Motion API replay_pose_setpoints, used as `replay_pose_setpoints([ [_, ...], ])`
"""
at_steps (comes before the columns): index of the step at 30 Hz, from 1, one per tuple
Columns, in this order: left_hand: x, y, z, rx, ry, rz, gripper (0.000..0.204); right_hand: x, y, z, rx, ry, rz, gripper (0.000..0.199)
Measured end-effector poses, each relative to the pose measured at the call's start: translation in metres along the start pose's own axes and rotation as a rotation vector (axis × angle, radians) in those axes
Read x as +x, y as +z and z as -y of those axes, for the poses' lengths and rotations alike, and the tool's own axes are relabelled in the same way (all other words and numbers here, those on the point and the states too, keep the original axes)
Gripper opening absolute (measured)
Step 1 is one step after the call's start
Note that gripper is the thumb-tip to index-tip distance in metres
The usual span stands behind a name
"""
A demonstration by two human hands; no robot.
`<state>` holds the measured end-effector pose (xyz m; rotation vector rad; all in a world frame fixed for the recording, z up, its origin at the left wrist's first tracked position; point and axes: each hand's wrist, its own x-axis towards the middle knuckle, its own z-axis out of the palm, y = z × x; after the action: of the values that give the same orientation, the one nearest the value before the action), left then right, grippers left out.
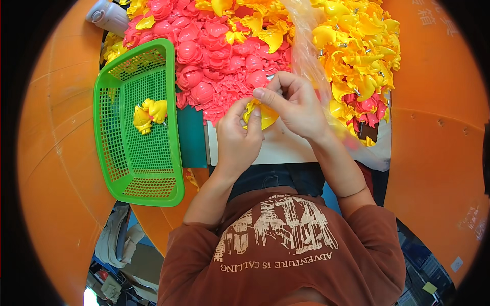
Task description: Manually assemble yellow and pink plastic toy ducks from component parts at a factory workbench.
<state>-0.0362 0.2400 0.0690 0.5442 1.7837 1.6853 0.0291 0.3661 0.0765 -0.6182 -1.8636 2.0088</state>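
In front of my body, my left hand pinches a glossy yellow curved plastic shell between thumb and fingers. Just above and to the right of it, my right hand is closed, with its thumb pressed toward the bent fingers. What those fingers hold, if anything, is hidden; a small silvery bit shows beside them. Beyond both hands lies a heap of pink plastic pieces, many of them rounded shells.
To the left stands a green mesh basket holding a few yellow moulded figures. Yellow parts, some with metal bits, are piled at the far right beside a clear plastic bag. A pale flask lies at the far left. Orange panels flank the table.
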Motion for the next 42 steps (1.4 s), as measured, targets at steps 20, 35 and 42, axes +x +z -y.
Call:
replay_pose_setpoints([
  [20,-0.002,-0.029,0.021,-0.585,-0.193,-0.004,0.023,0.042,-0.011,-0.013,-1.050,-0.374,0.145,0.035],
  [35,0.033,0.004,0.012,-0.782,-0.161,-0.037,0.028,-0.003,-0.017,0.002,-0.827,-0.682,0.065,0.054],
  [42,0.030,0.019,0.012,-0.902,-0.130,-0.096,0.033,-0.017,-0.020,-0.020,0.265,0.211,-0.044,0.021],
])
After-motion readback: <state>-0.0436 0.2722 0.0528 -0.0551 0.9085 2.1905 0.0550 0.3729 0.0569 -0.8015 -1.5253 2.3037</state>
